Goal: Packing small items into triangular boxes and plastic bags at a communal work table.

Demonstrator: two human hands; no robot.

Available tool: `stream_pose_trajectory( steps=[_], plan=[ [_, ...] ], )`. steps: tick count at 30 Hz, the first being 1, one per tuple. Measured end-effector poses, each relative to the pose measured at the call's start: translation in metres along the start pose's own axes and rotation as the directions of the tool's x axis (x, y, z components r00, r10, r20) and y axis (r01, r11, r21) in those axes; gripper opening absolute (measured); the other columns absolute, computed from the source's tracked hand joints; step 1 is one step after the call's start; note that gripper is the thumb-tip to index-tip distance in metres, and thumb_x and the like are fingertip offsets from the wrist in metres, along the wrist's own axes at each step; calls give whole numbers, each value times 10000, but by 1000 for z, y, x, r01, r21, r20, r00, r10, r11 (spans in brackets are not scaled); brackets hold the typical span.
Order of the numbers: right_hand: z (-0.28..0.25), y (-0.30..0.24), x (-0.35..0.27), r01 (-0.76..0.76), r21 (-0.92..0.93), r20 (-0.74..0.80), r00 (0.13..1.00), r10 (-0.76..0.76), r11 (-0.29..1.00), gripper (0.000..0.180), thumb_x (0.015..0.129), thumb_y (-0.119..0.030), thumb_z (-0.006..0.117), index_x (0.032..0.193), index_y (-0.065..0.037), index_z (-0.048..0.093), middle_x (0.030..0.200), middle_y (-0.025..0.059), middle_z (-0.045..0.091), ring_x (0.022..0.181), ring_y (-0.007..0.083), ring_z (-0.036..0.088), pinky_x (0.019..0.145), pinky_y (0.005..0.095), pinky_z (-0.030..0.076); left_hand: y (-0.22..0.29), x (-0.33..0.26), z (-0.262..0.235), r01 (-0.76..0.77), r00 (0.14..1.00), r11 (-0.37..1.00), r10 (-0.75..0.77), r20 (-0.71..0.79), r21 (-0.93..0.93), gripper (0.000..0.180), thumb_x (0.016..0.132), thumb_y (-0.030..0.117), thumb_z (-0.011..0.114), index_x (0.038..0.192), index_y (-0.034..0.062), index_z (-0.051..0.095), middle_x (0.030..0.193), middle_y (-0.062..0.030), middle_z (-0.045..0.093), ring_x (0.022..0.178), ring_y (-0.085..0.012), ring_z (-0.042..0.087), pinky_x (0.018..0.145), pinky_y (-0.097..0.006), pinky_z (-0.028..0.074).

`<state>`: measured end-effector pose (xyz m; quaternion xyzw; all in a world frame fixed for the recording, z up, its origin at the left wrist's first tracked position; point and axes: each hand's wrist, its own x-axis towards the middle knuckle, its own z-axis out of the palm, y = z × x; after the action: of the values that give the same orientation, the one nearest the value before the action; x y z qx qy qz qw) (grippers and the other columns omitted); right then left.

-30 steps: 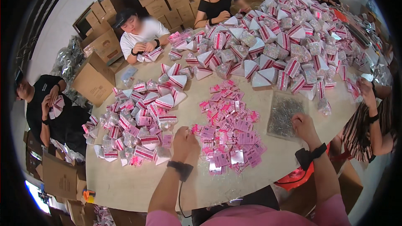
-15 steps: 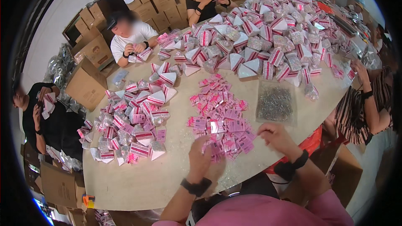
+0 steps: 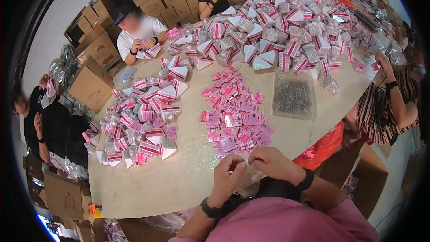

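My left hand (image 3: 227,175) and my right hand (image 3: 274,163) are close together over the table's near edge, fingers curled in a pinch. What they hold is too small to make out; something clear, perhaps a plastic bag (image 3: 249,178), shows faintly below them. Just beyond lies a loose heap of small pink printed cards (image 3: 237,118). A shallow square tray (image 3: 294,115) of tiny metal pieces (image 3: 293,93) stands to the right of the cards.
Left of the cards is a pile of clear filled packets with pink-and-white tops (image 3: 143,125); a much larger packet heap (image 3: 286,31) covers the far side. Several people work around the table (image 3: 188,188). Cardboard boxes (image 3: 92,85) stand at left, an open carton (image 3: 367,175) at right.
My right hand has moved left and nearer from beside the tray. My left hand has drawn back from the cards, and the two hands now meet. The view has shifted slightly.
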<state>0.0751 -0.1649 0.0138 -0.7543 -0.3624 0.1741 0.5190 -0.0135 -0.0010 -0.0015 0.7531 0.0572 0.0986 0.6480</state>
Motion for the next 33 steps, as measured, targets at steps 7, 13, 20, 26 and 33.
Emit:
stream_pose_trajectory(
  steps=[7, 13, 20, 26, 33],
  plan=[
    [4, -2, -8, -74, 37, 37, 997, 72, 997, 141, 851, -111, 566, 934, -2, 601, 783, 78, 598, 723, 169, 575, 668, 304, 468, -10, -12, -2, 76, 988, 997, -76, -132, -5, 126, 931, 129, 546, 849, 33, 552, 678, 13, 525, 595, -54, 471, 557, -214, 394],
    [31, 1, -19, -131, 441, -43, 985, 167, 888, 131, 867, -73, 586, 976, -3, 578, 808, 28, 581, 732, 84, 541, 651, 245, 462, -15, -21, 11, 207, 952, 899, -276, -132, -385, 176, 940, 191, 555, 840, 47, 543, 662, 8, 514, 571, -68, 470, 536, -217, 391],
    [46, 8, -15, -125, 808, -102, 933, 345, 576, 78, 867, -35, 587, 936, -22, 554, 770, 44, 590, 636, 109, 587, 552, 228, 475, -5, -20, 17, 139, 969, 940, -193, -152, -311, 183, 942, 195, 556, 848, 39, 540, 679, 14, 516, 605, -62, 469, 545, -214, 388],
    [49, 31, -21, -218, 963, 158, 933, 324, 157, 94, 889, -102, 601, 938, -35, 556, 785, 67, 603, 658, 151, 610, 576, 248, 495, -7, -13, 25, -67, 973, 998, 62, -223, -12, 165, 931, 166, 563, 843, 27, 550, 689, 14, 516, 627, -63, 462, 565, -219, 392],
    [37, 37, -15, -132, 882, -73, 910, 407, 453, 65, 873, -89, 596, 897, -32, 578, 742, 33, 590, 640, 115, 591, 548, 226, 461, -16, 19, 15, -71, 996, 978, 79, -35, 196, 140, 856, 141, 630, 885, 10, 590, 732, -49, 539, 655, -118, 506, 601, -261, 432]
  ],
)
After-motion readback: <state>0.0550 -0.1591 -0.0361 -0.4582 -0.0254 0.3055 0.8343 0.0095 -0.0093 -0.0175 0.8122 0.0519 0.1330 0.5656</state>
